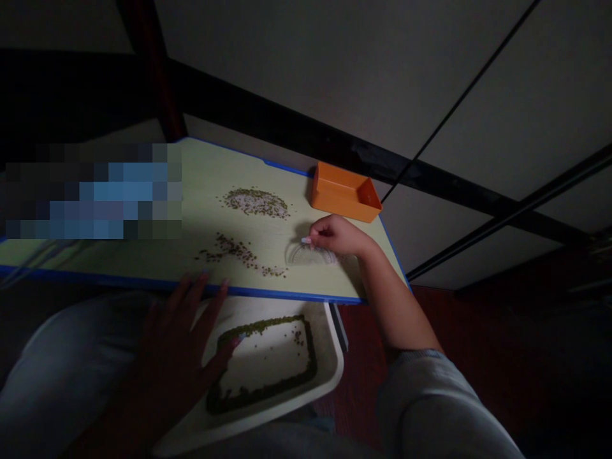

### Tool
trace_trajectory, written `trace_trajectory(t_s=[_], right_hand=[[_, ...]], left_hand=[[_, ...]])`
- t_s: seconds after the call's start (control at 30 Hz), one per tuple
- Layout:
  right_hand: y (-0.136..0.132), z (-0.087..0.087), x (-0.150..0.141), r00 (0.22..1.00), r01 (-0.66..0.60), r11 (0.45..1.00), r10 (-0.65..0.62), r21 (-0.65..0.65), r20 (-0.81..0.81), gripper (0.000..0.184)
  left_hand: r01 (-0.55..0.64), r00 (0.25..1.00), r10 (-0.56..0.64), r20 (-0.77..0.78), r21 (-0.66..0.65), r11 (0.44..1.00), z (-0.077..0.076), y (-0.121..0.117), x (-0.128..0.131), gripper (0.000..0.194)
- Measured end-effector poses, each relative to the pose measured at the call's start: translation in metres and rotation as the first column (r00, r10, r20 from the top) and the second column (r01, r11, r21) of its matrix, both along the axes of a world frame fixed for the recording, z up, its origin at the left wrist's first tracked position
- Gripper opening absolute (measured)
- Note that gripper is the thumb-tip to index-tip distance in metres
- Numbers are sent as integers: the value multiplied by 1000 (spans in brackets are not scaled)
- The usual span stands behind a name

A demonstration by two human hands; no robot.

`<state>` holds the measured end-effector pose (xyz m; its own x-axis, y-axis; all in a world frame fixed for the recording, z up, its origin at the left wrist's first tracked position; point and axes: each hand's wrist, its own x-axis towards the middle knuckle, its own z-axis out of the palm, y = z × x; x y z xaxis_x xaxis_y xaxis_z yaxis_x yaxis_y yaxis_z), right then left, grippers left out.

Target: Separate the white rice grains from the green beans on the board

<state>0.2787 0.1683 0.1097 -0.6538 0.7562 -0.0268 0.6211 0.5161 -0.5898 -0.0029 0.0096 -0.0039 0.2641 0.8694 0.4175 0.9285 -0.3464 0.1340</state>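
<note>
My right hand (333, 234) pinches the curved edge of a clear protractor (310, 256), which is at the right part of the pale yellow table top (201, 172). Left of it lies a loose scatter of dark and pale grains (234, 252). Farther back is a denser pile of green and pale grains (257, 202). My left hand (186, 325) is spread with nothing in it, its fingertips at the table's blue front edge and its thumb over a white tray (335, 370). Green grains (313, 347) line the borders of the tray's floor.
An orange open box (347, 194) stands at the table's back right corner. Pale panels (310, 76) rise behind the table. Dark red flooring (356, 382) shows at the right. A blurred-out patch (129, 191) covers the table's left side.
</note>
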Motion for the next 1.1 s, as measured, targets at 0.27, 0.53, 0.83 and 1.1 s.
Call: trace_trajectory(t_s=[0.27,0.53,0.83,1.1], right_hand=[[-4,1,-6,999,-25,999,25,-20,22,27],[1,-6,-3,996,-84,995,81,-49,-47,30],[0,-3,-2,992,-101,991,94,-88,-78,29],[1,-3,0,997,-74,994,72,-84,-27,29]], left_hand=[[-12,1000,12,8,-17,1000,0,-2,1,71],[-19,1000,20,25,-30,999,0,-1,1,72],[-18,999,21,50,-56,998,-1,-3,1,75],[-27,997,32,74,-76,997,-1,-2,2,75]])
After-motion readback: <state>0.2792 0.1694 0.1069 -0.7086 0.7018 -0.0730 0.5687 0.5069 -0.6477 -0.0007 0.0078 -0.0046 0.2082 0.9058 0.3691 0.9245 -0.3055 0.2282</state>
